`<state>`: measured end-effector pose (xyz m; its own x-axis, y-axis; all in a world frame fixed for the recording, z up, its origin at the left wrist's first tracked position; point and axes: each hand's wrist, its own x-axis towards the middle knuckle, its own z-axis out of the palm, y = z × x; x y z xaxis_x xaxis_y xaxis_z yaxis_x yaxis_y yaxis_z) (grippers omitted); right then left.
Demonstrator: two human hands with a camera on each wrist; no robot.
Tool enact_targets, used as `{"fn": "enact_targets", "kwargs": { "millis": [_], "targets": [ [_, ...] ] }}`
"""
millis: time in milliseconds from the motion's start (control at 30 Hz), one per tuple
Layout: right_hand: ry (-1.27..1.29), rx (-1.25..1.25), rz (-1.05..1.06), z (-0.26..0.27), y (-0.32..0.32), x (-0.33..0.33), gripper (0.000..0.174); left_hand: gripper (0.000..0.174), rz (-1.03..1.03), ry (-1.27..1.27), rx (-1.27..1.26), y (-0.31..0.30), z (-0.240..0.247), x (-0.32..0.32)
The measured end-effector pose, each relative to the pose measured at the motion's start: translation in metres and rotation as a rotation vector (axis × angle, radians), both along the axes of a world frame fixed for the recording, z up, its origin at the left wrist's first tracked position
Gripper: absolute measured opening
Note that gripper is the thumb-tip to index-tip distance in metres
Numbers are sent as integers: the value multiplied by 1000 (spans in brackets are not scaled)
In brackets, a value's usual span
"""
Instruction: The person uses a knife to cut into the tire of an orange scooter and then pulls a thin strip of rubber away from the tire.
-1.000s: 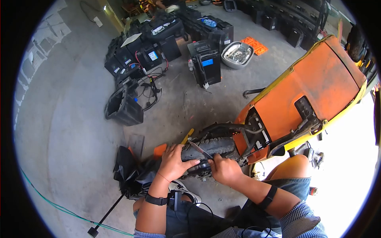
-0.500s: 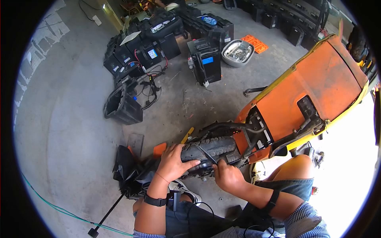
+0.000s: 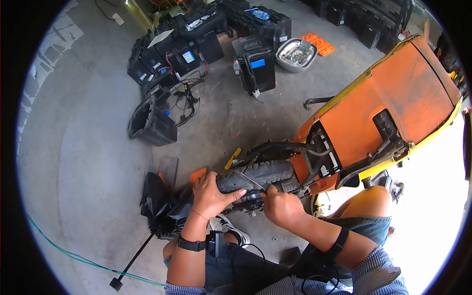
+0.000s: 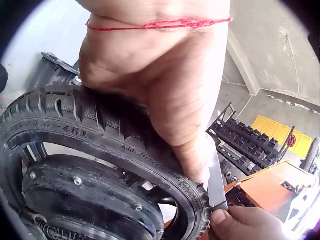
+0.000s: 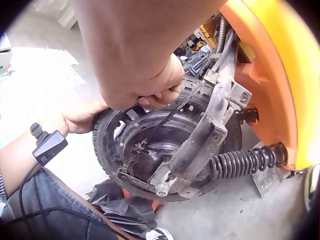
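Note:
A black knobbly tyre [image 3: 269,171] sits on a wheel with a dark hub [image 4: 95,195], fixed to an orange vehicle. My left hand [image 3: 209,196] grips the tyre, its fingers bent over the tread and the thumb stretched towards the knife. My right hand [image 3: 284,209] holds the knife [image 3: 250,179] by its handle, which the fist mostly hides. The blade slants across the tyre, pointing towards the left hand. In the left wrist view, the flat knife blade [image 4: 216,182] stands upright beside the left thumb, at the tyre's edge.
The orange body panel [image 3: 364,110] rises to the right. A metal arm [image 5: 200,135] and coil spring [image 5: 245,162] flank the wheel. Black plastic [image 3: 157,201] and a yellow-handled tool [image 3: 233,158] lie nearby. Black battery boxes [image 3: 255,69] and a grey basin [image 3: 296,55] stand farther back.
The right hand drew the knife back to the right, then brought the blade back left over the tyre. The left hand stays on the tyre. The head view has shifted slightly.

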<state>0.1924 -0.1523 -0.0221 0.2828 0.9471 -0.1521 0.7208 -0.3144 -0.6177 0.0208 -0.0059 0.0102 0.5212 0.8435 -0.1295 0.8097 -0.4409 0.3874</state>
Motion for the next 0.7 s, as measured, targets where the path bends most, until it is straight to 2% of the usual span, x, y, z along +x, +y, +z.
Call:
{"fn": "enact_targets", "kwargs": {
  "millis": [200, 267, 300, 400, 467, 600, 700],
  "targets": [
    [15, -77, 17, 9, -6, 10, 32, 94, -5, -50, -13, -1, 8, 4],
    [17, -45, 2, 7, -2, 7, 32, 107, 12, 71, -21, -4, 11, 8],
    [21, -17, -7, 8, 0, 5, 32, 107, 12, 72, -23, -3, 11, 9],
    [19, 61, -3, 12, 15, 1, 32, 104, 11, 79, -40, -4, 6, 4],
    [23, 51, -6, 13, 9, 4, 32, 91, -11, -72, 23, 1, -3, -1],
    [-1, -67, 26, 10, -9, 14, 31, 91, -23, -82, -28, 2, -1, -1],
    [-2, -72, 20, 5, -6, 12, 31, 91, -27, -46, 80, -1, -2, 2]
  ]
}}
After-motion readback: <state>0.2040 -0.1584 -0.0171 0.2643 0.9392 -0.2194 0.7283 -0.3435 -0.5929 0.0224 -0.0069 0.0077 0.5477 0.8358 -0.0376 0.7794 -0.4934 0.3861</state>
